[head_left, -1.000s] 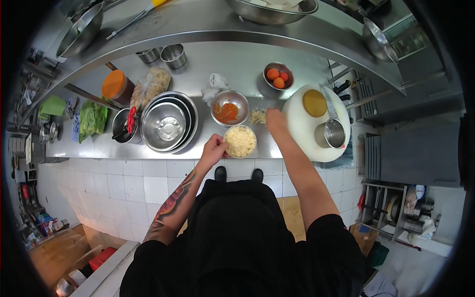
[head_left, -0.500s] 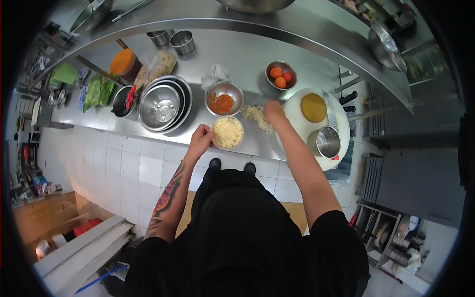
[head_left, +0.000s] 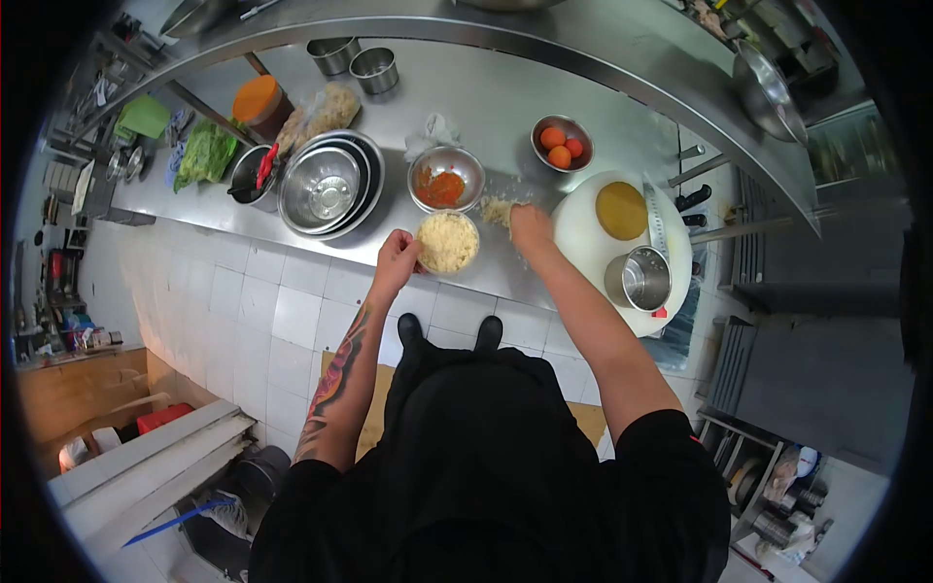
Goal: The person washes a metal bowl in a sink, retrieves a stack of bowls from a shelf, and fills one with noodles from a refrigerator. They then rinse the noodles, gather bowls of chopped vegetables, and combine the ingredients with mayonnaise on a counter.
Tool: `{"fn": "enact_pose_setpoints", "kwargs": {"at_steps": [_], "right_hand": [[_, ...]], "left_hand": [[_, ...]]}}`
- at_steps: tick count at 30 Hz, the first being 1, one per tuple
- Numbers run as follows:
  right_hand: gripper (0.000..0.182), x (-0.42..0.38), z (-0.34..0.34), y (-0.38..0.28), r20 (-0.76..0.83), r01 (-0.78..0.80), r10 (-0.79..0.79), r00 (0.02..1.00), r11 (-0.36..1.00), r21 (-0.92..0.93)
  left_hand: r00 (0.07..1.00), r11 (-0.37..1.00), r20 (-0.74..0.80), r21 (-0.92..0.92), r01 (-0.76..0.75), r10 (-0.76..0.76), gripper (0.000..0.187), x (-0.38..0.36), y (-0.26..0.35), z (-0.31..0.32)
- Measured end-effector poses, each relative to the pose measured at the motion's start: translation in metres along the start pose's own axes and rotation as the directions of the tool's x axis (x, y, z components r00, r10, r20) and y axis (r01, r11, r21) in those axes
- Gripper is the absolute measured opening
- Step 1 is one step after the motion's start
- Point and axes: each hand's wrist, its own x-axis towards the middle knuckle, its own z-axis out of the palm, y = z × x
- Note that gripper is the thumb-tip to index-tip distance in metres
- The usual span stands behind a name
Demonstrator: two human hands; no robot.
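Note:
A bowl heaped with pale yellow crumbly food stands at the counter's front edge. My left hand pinches its left rim between thumb and fingers. Loose pale crumbs lie on the steel counter to the right of the bowl. Over their right side is my right hand, fingers curled down toward the counter; what they hold, if anything, is hidden. Just behind the crumb bowl, a steel bowl holds an orange-red chopped mixture.
A white round board at right bears a yellow-brown disc, a large knife and a steel pot. Behind is a bowl of orange-red round produce. Nested steel bowls stand left. An overhead shelf spans the back.
My right hand has moved slightly left and nearer to me, across the crumbs, and the crumb patch shows smaller. My left hand stays at the bowl's rim. The view has shifted a little.

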Motion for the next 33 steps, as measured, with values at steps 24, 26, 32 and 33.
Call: {"fn": "enact_pose_setpoints", "kwargs": {"at_steps": [24,26,32,33], "right_hand": [[0.061,-0.137,-0.051,-0.016,-0.526,0.163,0.165,0.834,0.838,0.521],[0.069,-0.155,0.012,-0.039,-0.356,0.031,0.163,0.920,0.877,0.480],[0.082,-0.172,0.066,-0.036,-0.313,-0.023,0.136,0.940,0.940,0.340],[0.082,-0.156,0.066,-0.037,-0.311,-0.025,0.139,0.940,0.938,0.345]], "left_hand": [[0.974,0.989,0.199,0.129,0.079,-0.104,0.014,-0.007,0.001,-0.010],[0.976,0.992,0.195,0.097,0.082,-0.099,0.013,-0.021,-0.001,-0.014],[0.980,0.989,0.135,0.045,0.140,-0.145,0.011,-0.072,-0.007,-0.048],[0.980,0.989,0.135,0.050,0.143,-0.148,0.011,-0.077,-0.005,-0.052]]}}
